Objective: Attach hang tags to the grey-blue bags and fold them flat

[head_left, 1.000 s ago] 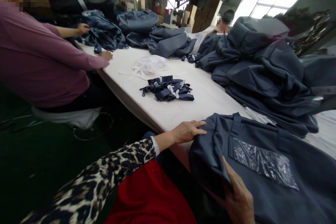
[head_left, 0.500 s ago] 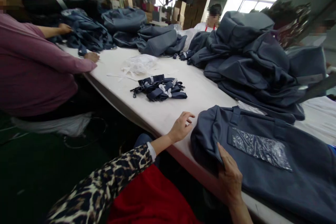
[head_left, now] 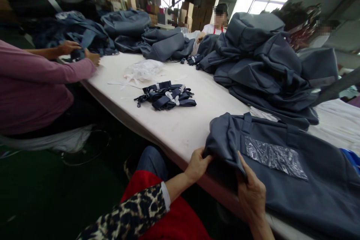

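Observation:
A dark blue bag (head_left: 281,187) lies at the right near edge of the white table, with a clear plastic packet (head_left: 275,157) on its upper face. My left hand (head_left: 198,165) is closed on the bag's left end, its fingertips hidden under the fabric. On the same end, further right, my right hand (head_left: 251,187) grips a fold, thumb side up; part of its fingers is behind the cloth. Beyond my left hand, a bundle of dark straps (head_left: 168,96) with white ties rests on the table.
A large heap of dark blue bags (head_left: 261,60) stands at the back right. Crumpled clear plastic (head_left: 144,70) lies behind the straps. At the left, a person in a pink top (head_left: 36,82) handles dark fabric. Another person (head_left: 216,26) is behind the table.
My left hand has moved from above the table down to the bag's end and taken hold of it. The person at the left has brought both hands together at the dark fabric.

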Demonstrator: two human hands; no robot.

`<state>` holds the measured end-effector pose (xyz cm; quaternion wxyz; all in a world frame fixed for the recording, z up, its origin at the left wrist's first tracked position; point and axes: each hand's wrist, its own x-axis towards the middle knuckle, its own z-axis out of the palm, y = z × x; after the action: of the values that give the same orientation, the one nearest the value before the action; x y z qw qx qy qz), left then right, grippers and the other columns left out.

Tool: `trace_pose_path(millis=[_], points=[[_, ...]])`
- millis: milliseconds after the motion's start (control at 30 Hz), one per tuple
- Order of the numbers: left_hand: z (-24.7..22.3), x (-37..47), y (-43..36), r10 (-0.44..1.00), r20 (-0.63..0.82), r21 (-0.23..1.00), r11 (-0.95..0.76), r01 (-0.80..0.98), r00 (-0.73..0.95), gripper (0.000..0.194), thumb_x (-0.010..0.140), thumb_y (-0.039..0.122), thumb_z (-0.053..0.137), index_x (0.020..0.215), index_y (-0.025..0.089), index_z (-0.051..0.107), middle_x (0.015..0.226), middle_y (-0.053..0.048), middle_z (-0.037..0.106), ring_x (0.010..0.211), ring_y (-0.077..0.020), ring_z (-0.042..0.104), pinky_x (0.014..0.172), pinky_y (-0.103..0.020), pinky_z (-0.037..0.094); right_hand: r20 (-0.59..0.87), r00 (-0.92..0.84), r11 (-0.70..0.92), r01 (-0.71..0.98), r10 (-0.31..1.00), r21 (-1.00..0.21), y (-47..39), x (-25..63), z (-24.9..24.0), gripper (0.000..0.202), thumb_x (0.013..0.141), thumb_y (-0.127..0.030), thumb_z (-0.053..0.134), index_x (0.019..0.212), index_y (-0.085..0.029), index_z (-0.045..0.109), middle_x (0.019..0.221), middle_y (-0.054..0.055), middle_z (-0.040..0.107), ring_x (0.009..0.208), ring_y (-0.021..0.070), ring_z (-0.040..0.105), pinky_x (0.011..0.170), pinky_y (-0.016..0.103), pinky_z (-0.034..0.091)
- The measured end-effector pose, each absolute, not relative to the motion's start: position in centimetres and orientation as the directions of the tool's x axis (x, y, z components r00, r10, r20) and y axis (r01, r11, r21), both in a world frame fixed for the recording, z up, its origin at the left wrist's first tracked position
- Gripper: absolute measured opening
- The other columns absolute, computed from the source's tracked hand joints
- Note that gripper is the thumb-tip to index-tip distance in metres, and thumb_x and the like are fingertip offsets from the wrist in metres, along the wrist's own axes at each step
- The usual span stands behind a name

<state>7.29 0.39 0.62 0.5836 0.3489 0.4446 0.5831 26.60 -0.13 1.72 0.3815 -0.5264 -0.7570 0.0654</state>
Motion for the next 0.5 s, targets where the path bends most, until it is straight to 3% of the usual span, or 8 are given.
trace_pose_path(millis=[100,300,367,500], points=[[0.5,8.3,0.8,0.972,-0.173,0.864,0.072,-0.499,-0.160,0.033,0.071,0.043,0.075,0.083,0.012,0.071,0.070,0.000,0.064,0.067,-0.0148,0.056,0.064,-0.025,0.044,0.576,-0.240,0.526,0.750,0.781,-0.401,-0.9,25.8,0.7,0.048,0.099,-0.026,0.045,0.147,-0.028,0.045,0.138,0.005,0.060,0.122,0.0224,0.061,0.103,0.035,0.049],[1.5,9.3,0.3,0.954,-0.240,0.728,0.055,-0.683,-0.180,0.033,0.069,0.039,0.079,0.089,0.014,0.074,0.074,-0.002,0.069,0.067,-0.0157,0.060,0.064,-0.026,0.046,0.630,-0.296,0.568,0.772,0.718,-0.286,-1.9,24.8,-1.0,0.056,0.100,-0.019,0.040,0.154,-0.028,0.030,0.140,0.008,0.058,0.127,0.0252,0.055,0.105,0.044,0.047],[1.6,9.3,0.2,0.952,-0.257,0.706,0.065,-0.705,-0.169,0.031,0.068,0.037,0.080,0.088,0.014,0.074,0.076,-0.003,0.070,0.069,-0.0165,0.062,0.067,-0.026,0.047,0.638,-0.307,0.565,0.788,0.706,-0.245,-2.3,24.4,-1.5,0.058,0.101,-0.022,0.040,0.156,-0.025,0.024,0.142,0.011,0.055,0.129,0.0275,0.053,0.105,0.047,0.046],[2.0,8.6,0.0,0.949,-0.294,0.722,0.139,-0.678,-0.118,0.029,0.067,0.035,0.079,0.085,0.013,0.074,0.075,-0.004,0.070,0.073,-0.0179,0.063,0.071,-0.028,0.048,0.619,-0.366,0.569,0.806,0.695,-0.163,-2.7,23.8,-2.0,0.079,0.096,-0.048,0.051,0.158,-0.013,0.016,0.148,0.020,0.046,0.132,0.0354,0.049,0.105,0.054,0.044]])
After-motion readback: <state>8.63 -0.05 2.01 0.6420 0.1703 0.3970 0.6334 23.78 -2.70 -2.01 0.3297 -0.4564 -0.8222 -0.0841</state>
